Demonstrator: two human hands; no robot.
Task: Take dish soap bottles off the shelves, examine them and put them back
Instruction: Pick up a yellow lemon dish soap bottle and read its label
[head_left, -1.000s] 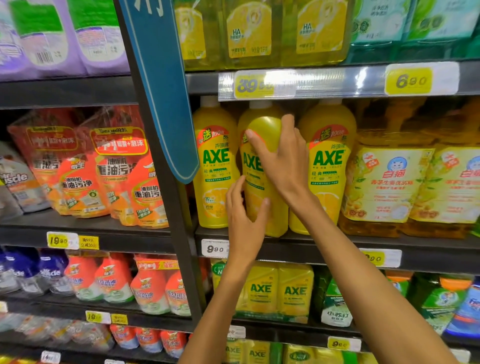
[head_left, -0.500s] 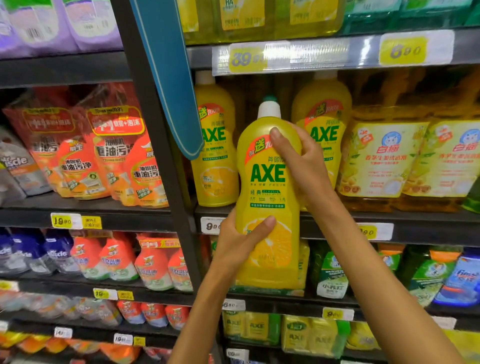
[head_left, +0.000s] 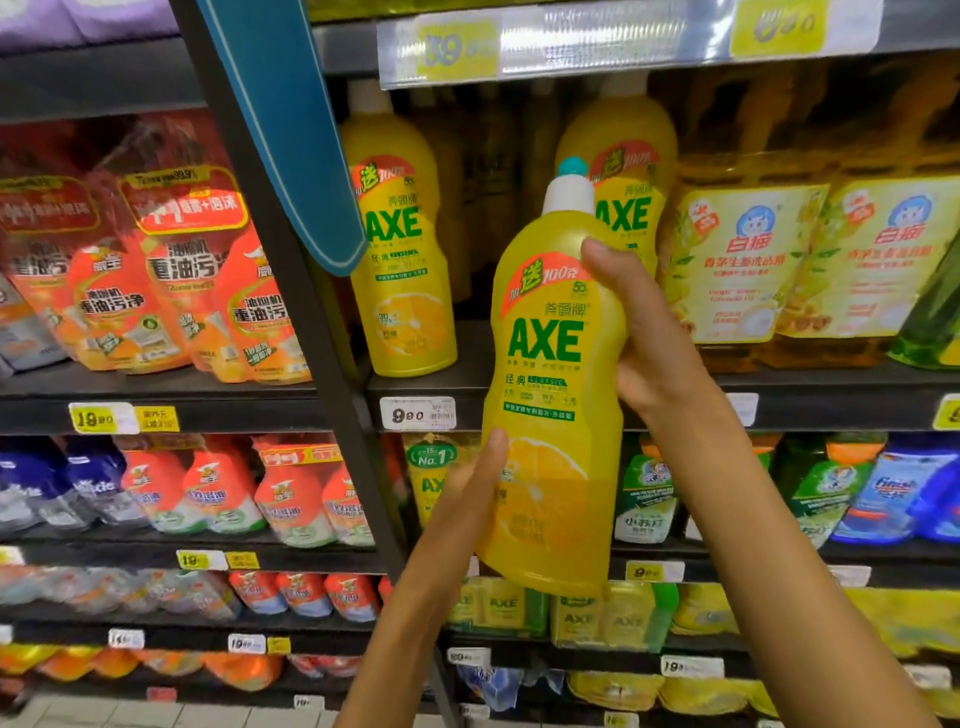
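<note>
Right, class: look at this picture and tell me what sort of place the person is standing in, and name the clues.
Most likely a supermarket cleaning-products aisle. Dark shelves carry rows of identical soap bottles, yellow price tags line the shelf edges, and refill pouches fill the next bay.

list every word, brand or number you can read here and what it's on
"AXE", "送", "100克": held yellow bottle, gripped by left hand and right hand
"AXE": shelf bottle
"AXE": second shelf bottle
"9.90": white price tag
"19.90": yellow price tag
"重油污净": orange pouches
"No.1": green pack
Fine print and top-rail tags: too blurred.
</note>
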